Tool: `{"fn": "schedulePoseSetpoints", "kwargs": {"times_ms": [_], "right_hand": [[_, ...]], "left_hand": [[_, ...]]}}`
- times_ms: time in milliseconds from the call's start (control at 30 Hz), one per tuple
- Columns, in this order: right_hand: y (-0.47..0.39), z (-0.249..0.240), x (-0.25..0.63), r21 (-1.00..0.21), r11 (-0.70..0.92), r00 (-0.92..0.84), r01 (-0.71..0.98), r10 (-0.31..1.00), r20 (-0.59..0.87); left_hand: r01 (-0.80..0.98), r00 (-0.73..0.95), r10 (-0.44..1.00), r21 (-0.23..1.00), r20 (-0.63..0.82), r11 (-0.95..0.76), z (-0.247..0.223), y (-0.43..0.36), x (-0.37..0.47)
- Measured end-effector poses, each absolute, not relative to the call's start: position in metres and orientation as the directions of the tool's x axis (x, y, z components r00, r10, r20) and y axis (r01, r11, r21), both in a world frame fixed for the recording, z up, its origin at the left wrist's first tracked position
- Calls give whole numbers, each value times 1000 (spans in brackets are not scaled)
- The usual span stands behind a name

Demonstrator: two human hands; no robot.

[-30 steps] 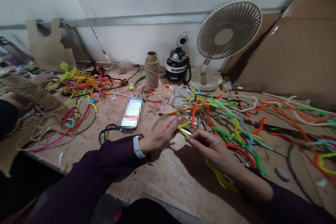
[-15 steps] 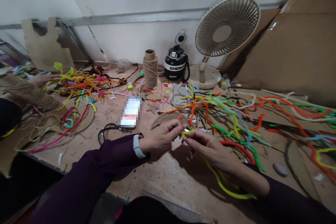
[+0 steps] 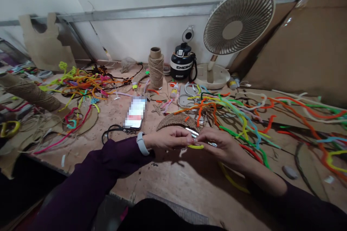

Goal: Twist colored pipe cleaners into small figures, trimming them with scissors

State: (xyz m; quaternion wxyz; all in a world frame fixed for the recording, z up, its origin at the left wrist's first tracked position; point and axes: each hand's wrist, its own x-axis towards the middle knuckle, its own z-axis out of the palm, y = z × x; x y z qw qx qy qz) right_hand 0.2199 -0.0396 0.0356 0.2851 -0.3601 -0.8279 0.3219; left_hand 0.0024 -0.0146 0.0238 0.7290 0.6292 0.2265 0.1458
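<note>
My left hand, with a pale watch strap at its wrist, is closed in a pinch at the fingertips. My right hand meets it, thumb and fingers pressed together. Between them a short bent piece of yellow pipe cleaner shows just below the fingertips. Behind the right fingers lies a shiny metal tool, mostly hidden; its kind cannot be made out. More yellow pipe cleaner trails under my right wrist. A half-ring wrapped in twine lies on the table just beyond my hands.
Loose coloured pipe cleaners spread over the right side, more at the left. Behind stand a twine spool, a black bottle and a fan. A phone lies left of centre, a ruler at the front edge.
My fingertips have come together and sit slightly lower, and more of the metal tool shows. The other person's hand at the far left has gone from view.
</note>
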Motion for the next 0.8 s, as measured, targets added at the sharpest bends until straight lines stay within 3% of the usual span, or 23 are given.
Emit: {"fn": "schedulePoseSetpoints", "kwargs": {"times_ms": [200,400,800], "right_hand": [[-42,37,221,-653,634,-649,414,709,277],[-37,39,232,-620,643,-577,449,739,348],[-33,35,235,-328,803,-653,498,596,468]], "left_hand": [[158,912,389,987,-132,-34,30,-9,3],[144,782,582,973,-223,178,32,-11,3],[144,866,454,975,-207,170,34,-17,1]]}}
